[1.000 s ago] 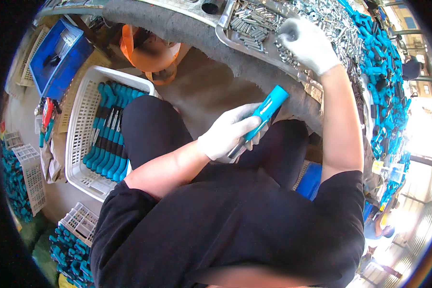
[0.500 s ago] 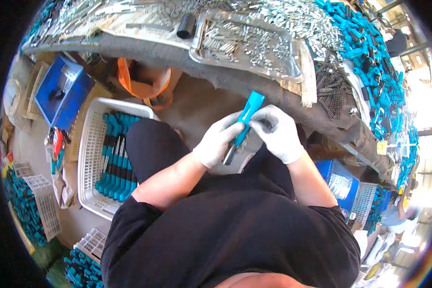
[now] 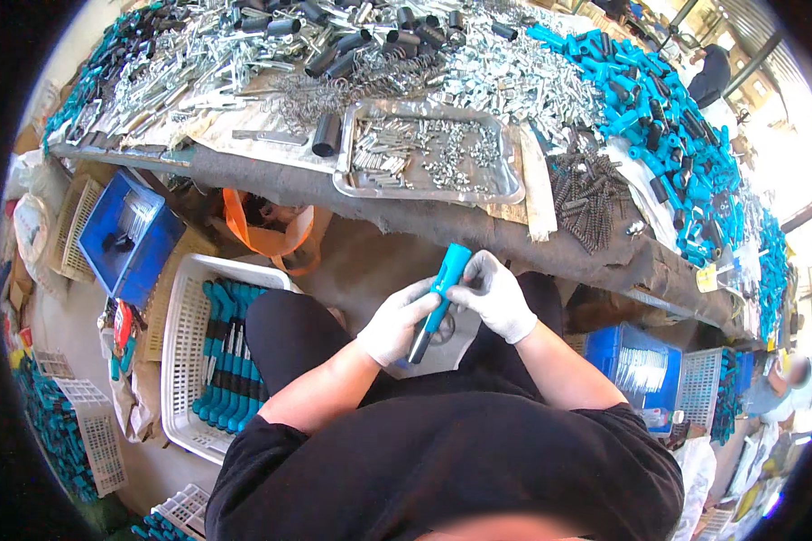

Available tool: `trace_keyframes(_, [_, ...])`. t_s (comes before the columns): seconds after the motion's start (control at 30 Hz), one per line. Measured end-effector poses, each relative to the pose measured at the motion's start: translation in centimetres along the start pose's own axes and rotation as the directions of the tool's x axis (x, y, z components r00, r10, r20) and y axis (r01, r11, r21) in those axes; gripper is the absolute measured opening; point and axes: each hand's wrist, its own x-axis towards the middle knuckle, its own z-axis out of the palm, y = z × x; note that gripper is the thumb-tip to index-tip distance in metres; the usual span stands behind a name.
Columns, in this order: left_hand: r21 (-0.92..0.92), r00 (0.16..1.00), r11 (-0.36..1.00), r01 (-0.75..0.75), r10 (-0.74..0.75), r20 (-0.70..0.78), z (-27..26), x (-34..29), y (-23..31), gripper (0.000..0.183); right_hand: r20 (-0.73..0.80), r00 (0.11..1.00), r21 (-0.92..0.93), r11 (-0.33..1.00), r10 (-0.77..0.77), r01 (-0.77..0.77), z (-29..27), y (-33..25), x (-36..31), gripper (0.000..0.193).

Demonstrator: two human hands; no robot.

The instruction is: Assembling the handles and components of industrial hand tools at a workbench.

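Both my hands wear white gloves and meet in front of my lap. My left hand (image 3: 395,323) is closed round a teal plastic tool handle (image 3: 451,268), which is held at a slant. Its flared end points up and away, and a dark, shiny tube end (image 3: 418,347) sticks out below the fingers. A slot shows in the teal side. My right hand (image 3: 499,302) is closed, with bent fingers and thumb against the handle's right side near the slot. Whether a small part is hidden between those fingers, I cannot tell.
Ahead, a cloth-edged bench (image 3: 280,180) carries a metal tray (image 3: 341,176) of small parts, dark springs (image 3: 588,200) and heaped teal handles (image 3: 659,108). Left of my knee stands a white basket (image 3: 176,361) of teal-and-black tools. Blue bins (image 3: 135,239) stand at both sides.
The view has tilted up, showing more of the bench, and everything sits lower in the picture. Both hands still grip the handle, with the right thumb now pressed against its side.
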Motion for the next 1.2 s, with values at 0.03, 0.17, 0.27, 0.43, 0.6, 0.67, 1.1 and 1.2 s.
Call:
trace_keyframes(0.03, [0.006,1.0,1.0,-0.007,0.007,-0.003,-0.1,0.0,-0.1,0.052,0.015,1.0,0.027,0.999,0.025,-0.025,0.0,0.1,0.0,0.031])
trace_keyframes(0.17, [0.03,0.999,0.999,-0.044,0.044,-0.022,-0.1,0.3,-0.5,0.052,0.065,0.995,0.096,0.992,0.071,-0.077,0.1,0.1,0.3,0.034])
trace_keyframes(0.27, [0.137,0.997,0.99,-0.035,0.045,-0.068,0.1,0.2,0.0,0.052,0.097,0.99,0.124,0.986,0.099,-0.111,0.1,-0.6,0.5,0.038])
trace_keyframes(0.43, [0.182,0.99,0.983,0.004,0.022,-0.142,0.9,0.0,1.5,0.048,0.462,0.847,0.253,0.877,0.262,-0.409,0.3,1.4,-0.8,0.046])
trace_keyframes(0.6, [0.033,0.942,0.993,-0.113,0.118,-0.314,0.8,0.4,1.1,0.04,0.674,0.701,0.133,0.894,0.234,-0.427,4.2,2.4,-3.6,0.035])
trace_keyframes(0.67, [0.086,0.932,0.975,-0.205,0.221,-0.289,0.2,0.8,0.7,0.039,0.547,0.8,0.202,0.888,0.247,-0.413,4.8,4.4,-3.5,0.034])
trace_keyframes(1.1, [0.246,0.833,0.93,-0.274,0.357,-0.422,-0.4,1.1,0.7,0.032,0.176,0.943,0.001,0.958,0.281,-0.286,4.3,3.8,-3.7,0.029])
trace_keyframes(1.2, [0.313,0.801,0.911,-0.271,0.393,-0.452,-0.7,1.1,0.5,0.029,0.171,0.936,0.055,0.946,0.307,-0.32,4.1,3.2,-3.7,0.029])
